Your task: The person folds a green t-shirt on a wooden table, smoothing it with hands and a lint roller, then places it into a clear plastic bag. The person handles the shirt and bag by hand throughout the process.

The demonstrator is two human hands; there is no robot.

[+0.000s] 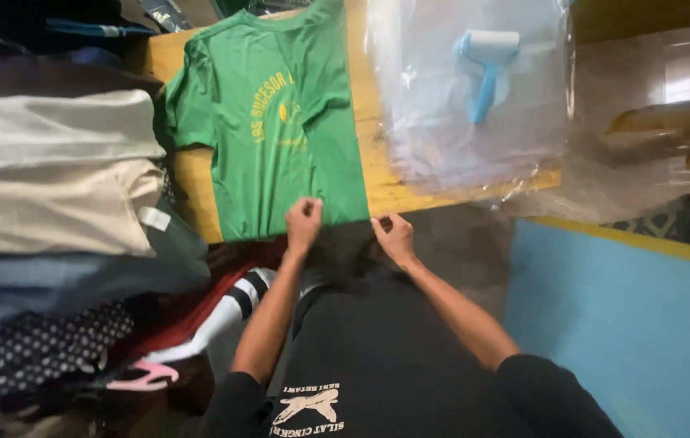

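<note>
Right now both hands pinch the near hem of a green T-shirt (276,122) spread flat on the wooden bench (377,174): the left hand (304,221) is fisted on the hem, the right hand (394,235) grips its corner. Beside it, a blue lint roller (485,69) lies on clear plastic bags (442,138). Folded clothes (53,178) are stacked at left.

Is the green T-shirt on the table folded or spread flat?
Partly folded: green T-shirt shows one sleeve only; its right edge is straight.

Green t-shirt (276,122) with yellow print, blue-and-white lint roller (487,65), yellow-brown table (377,174)
</note>
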